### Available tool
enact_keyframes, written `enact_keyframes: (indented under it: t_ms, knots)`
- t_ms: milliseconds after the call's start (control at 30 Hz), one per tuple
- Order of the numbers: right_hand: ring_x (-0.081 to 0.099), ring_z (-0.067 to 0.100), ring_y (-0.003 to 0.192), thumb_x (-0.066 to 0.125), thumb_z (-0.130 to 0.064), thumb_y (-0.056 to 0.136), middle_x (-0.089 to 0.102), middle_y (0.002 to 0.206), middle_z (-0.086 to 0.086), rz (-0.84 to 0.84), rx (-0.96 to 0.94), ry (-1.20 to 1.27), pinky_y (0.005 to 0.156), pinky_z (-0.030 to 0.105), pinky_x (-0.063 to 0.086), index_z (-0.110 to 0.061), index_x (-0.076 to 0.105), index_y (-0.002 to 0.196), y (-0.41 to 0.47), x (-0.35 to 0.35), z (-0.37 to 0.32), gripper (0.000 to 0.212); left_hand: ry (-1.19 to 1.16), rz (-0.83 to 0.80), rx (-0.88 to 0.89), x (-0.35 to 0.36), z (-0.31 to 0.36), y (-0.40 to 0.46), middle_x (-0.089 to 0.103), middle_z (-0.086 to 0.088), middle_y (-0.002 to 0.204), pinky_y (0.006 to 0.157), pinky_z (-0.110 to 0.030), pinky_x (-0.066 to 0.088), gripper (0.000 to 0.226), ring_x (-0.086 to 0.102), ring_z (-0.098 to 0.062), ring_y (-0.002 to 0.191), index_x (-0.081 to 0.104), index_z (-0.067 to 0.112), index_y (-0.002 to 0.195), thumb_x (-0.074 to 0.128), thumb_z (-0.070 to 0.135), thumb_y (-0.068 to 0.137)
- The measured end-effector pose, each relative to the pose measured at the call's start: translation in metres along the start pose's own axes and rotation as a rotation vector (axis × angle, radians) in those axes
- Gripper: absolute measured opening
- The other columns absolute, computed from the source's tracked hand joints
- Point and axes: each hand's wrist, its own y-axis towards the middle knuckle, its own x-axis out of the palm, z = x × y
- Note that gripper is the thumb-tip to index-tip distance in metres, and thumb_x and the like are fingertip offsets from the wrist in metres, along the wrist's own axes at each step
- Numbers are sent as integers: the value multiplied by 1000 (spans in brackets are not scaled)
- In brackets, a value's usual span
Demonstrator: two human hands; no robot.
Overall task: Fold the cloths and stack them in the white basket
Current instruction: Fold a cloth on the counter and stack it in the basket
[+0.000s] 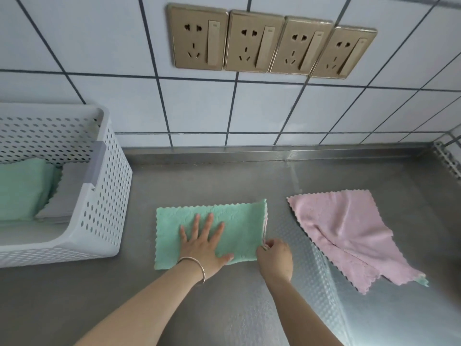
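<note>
Left hand (203,242) flat on green cloth (239,222), right hand (274,255) seemingly pinching edge

We had a single view, from a wide-angle camera worn on the person's head. It looked forward and steeply down at the steel counter (224,308) from close above, both forearms entering from the bottom edge, and it reached up to the tiled wall (199,106) behind.

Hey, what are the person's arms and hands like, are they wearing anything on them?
Both forearms are bare, with no sleeves in view and no gloves on either hand. The left hand has a thin silver-coloured bangle round its wrist. The right hand shows no ring, watch or band.
</note>
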Motion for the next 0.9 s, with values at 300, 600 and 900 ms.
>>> enact_keyframes:
  t_ms: [300,600,900]
  knots:
    - [54,22,50,77,1,44,54,66,0,329,-723,-20,39,22,32,-13,55,66,-47,18,-49,35,-913,295,-142,-72,15,-11,67,-2,105,82,-20,37,20,59,-18,102,62,27,109,52,28,91]
    - [37,16,71,42,-13,59,54,74,-1,317,-1094,-50,61,23,28,-22,37,75,-63,53,-61,19,-1198,526,-462,-64,-18,-14,64,3,81,72,-19,38,7,57,-14,78,64,18,84,66,24,81]
    - [42,18,122,57,-9,56,58,128,3,167,-1110,-188,101,32,36,-19,49,113,-54,79,-48,59,-1202,643,-612,-54,-47,-13,64,1,79,71,-20,38,15,56,-14,73,68,10,86,68,24,80]
